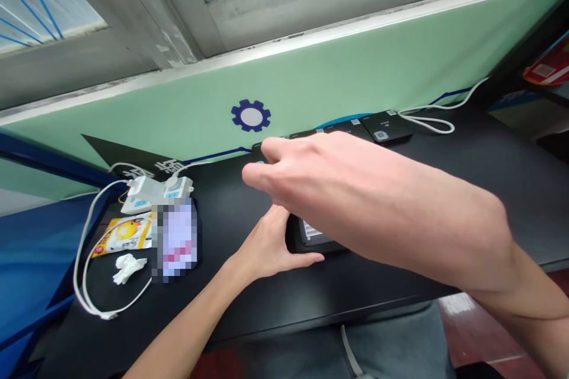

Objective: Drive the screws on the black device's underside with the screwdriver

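Green-painted wall panel [311, 80] is seen at twelve o'clock, below grey window frames [106, 65] with blue-lined glass, and a blue gear emblem [251, 116] is fixed to it. Black desk [466, 201] fills the middle of the view, and grey trousers [391, 346] are seen at six o'clock beyond its near edge. A red-and-white packet [546, 68] is propped at two o'clock, off the desk.

At the far edge, around one o'clock, flat black cases [386, 128] are laid in a row, with a white cable [429, 121] trailing from the rightmost one. Its left end is partly hidden by the fingers. A separate black device with a barcode label [313, 234] is placed well forward of that row, just right of centre, and is largely covered by the hands.

The left hand [271, 243] is cupped against that device's left side, with its fingers curved along the edge; whether it is actually gripped cannot be told. The right hand [320, 177] is held open above it, reached across from four o'clock, with its fingers extended toward the row.

At nine o'clock, a white power strip [160, 194] is laid beside a yellow snack packet [120, 235], a pixelated object [175, 240] and a crumpled tissue [128, 267].
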### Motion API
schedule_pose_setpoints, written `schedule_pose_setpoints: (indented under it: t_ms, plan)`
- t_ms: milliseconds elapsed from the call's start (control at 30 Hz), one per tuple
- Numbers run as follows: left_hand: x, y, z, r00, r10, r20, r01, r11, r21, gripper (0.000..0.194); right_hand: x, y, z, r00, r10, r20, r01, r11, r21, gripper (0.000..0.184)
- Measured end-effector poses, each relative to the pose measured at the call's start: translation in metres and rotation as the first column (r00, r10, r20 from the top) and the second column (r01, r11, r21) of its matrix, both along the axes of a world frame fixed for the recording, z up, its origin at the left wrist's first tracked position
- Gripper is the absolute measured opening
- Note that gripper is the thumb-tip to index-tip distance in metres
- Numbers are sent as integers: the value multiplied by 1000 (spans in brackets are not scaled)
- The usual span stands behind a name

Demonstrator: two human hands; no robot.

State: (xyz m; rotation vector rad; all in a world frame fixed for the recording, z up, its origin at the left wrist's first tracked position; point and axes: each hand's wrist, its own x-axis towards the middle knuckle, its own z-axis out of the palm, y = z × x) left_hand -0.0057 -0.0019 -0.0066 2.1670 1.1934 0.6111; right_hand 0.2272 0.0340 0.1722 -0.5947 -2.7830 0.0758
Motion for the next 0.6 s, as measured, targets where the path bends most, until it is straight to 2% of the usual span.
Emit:
schedule_pose_setpoints:
  t_ms: [133, 233, 300, 400, 533, 600]
  plan:
    - [0, 0, -1, 999, -7, 33, 6, 1000, 19, 92, -4, 6, -8, 993, -97, 64, 90, 990, 105, 21]
    - [2, 1, 3, 999, -22, 30, 21, 1000, 23, 101, -1, 6, -11, 998, -59, 12, 56, 989, 139, 28]
    - [3, 1, 4, 999, -23, 26, 23, 999, 29, 105, 1, 4, -9, 999, -39, 22, 36, 992, 121, 39]
    - [3, 1, 4, 999, -19, 27, 18, 1000, 24, 98, 0, 1, -3, 995, -65, 80, 61, 997, 51, 53]
    - [1, -1, 1, 1000, -4, 10, 4, 1000, -14, 87, -5, 5, -1, 999, -32, 38, 32, 999, -21, 27]
    - [0, -1, 0, 1000, 8, -3, -8, 999, -31, 80, -7, 8, -3, 1000, 0, 27, 1, 999, -43, 29]
